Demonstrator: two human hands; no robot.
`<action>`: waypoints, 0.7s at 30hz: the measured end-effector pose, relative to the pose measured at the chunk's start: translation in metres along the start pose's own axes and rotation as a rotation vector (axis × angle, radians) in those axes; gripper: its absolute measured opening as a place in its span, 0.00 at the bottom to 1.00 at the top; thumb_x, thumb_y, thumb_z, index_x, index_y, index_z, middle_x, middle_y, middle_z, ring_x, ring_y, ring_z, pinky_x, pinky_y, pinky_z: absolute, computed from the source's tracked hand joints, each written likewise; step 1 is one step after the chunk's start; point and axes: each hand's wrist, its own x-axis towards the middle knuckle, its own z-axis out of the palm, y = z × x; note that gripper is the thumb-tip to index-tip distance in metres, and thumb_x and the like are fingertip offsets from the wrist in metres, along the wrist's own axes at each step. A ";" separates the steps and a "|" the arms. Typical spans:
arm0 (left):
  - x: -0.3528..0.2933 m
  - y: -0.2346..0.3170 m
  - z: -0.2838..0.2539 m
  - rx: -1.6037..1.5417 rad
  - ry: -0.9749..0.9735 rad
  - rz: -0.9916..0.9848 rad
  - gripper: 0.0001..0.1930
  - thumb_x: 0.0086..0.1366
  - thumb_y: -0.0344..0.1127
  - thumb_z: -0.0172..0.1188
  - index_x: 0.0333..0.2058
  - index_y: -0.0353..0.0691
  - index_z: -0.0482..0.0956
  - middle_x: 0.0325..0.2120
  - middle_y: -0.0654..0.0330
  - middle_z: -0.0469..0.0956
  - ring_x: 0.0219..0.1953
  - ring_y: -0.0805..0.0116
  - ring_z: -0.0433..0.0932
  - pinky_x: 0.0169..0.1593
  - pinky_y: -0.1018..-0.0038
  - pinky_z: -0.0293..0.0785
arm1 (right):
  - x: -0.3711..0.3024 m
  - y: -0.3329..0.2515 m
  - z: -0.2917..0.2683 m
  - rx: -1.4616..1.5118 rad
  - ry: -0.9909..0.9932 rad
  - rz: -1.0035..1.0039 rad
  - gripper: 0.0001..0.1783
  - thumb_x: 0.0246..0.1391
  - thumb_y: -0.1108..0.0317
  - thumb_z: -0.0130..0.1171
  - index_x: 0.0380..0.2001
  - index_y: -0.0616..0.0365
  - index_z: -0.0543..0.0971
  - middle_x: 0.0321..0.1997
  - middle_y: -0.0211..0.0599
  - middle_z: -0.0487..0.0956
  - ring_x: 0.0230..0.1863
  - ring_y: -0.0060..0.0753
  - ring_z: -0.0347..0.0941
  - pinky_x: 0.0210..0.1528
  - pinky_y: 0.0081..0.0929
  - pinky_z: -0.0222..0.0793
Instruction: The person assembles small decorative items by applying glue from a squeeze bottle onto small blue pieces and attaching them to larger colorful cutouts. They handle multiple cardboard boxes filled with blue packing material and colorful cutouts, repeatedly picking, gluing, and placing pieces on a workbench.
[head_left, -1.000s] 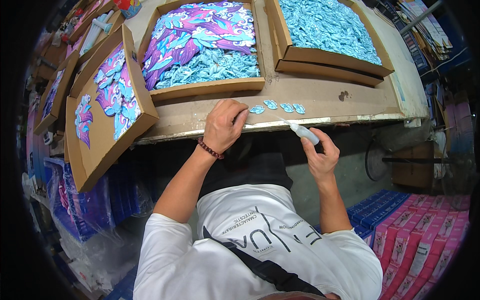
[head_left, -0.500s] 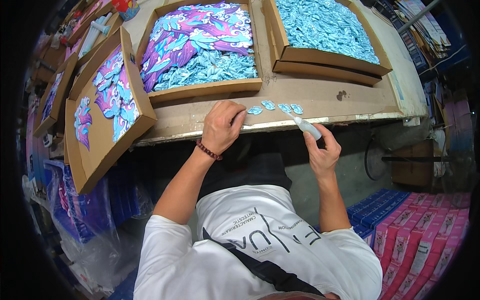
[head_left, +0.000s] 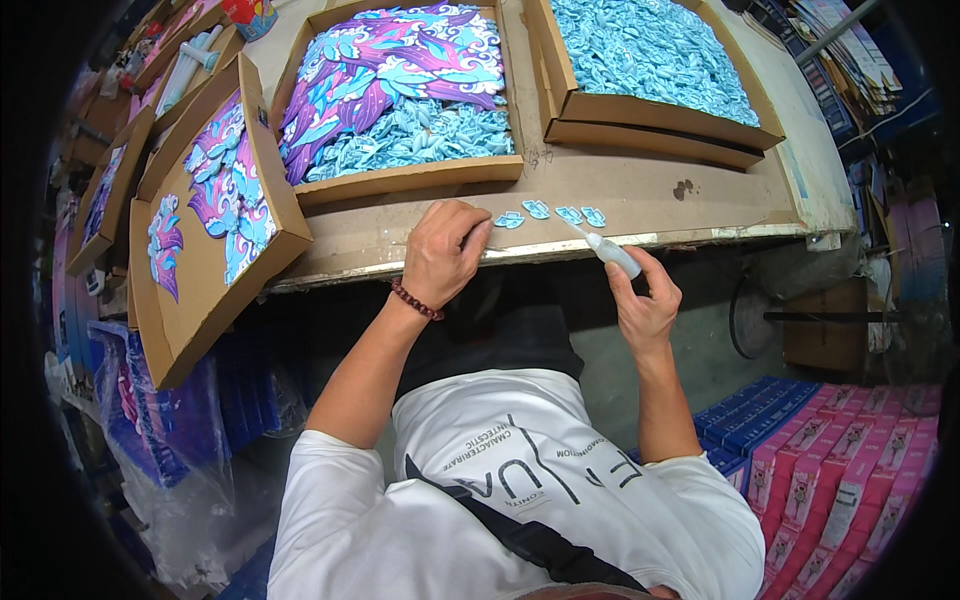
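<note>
Held in my right hand (head_left: pixel 650 305) is a small translucent squeeze bottle (head_left: pixel 613 256) with a thin nozzle, tilted up toward the table. Its tip is close to a short row of small light-blue shaped pieces (head_left: pixel 537 209) lying near the table's front edge. Just left of that row, my left hand (head_left: pixel 443 250) is closed at the edge, fingers curled and pressed together. Whatever its fingertips may hold is hidden. A dark beaded bracelet (head_left: pixel 416 300) circles the left wrist.
Behind the hands, a cardboard tray (head_left: pixel 420 172) holds purple-blue printed cutouts and light-blue pieces. Stacked trays (head_left: pixel 660 142) of light-blue pieces stand at the far right. A tilted tray (head_left: pixel 278 222) with several cutouts overhangs the left edge. Pink boxes (head_left: pixel 830 470) are piled below right.
</note>
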 end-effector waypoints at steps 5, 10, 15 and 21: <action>0.000 0.000 0.000 -0.003 0.000 0.000 0.02 0.56 0.25 0.61 0.29 0.35 0.79 0.26 0.55 0.77 0.30 0.57 0.75 0.35 0.68 0.71 | 0.000 -0.001 -0.001 0.003 0.005 -0.002 0.14 0.47 0.75 0.67 0.39 0.66 0.78 0.33 0.44 0.80 0.32 0.35 0.77 0.35 0.25 0.72; 0.000 -0.001 0.000 -0.004 0.005 -0.001 0.02 0.56 0.25 0.61 0.29 0.35 0.79 0.26 0.55 0.77 0.30 0.57 0.75 0.35 0.69 0.71 | -0.002 0.000 -0.002 0.020 0.008 0.051 0.15 0.47 0.74 0.67 0.39 0.66 0.78 0.33 0.44 0.80 0.32 0.34 0.77 0.35 0.25 0.72; 0.000 -0.001 0.001 -0.004 0.008 0.007 0.02 0.56 0.25 0.61 0.29 0.35 0.79 0.26 0.55 0.77 0.30 0.57 0.75 0.35 0.69 0.71 | -0.006 0.002 -0.006 0.025 0.007 0.085 0.15 0.46 0.74 0.68 0.39 0.66 0.78 0.34 0.44 0.80 0.32 0.34 0.78 0.36 0.25 0.73; -0.001 -0.001 0.001 -0.007 0.006 0.009 0.02 0.55 0.25 0.61 0.29 0.35 0.79 0.26 0.55 0.77 0.30 0.57 0.75 0.35 0.68 0.71 | -0.009 0.002 -0.011 -0.006 -0.009 0.082 0.15 0.46 0.75 0.68 0.39 0.66 0.78 0.34 0.44 0.80 0.32 0.35 0.78 0.36 0.25 0.73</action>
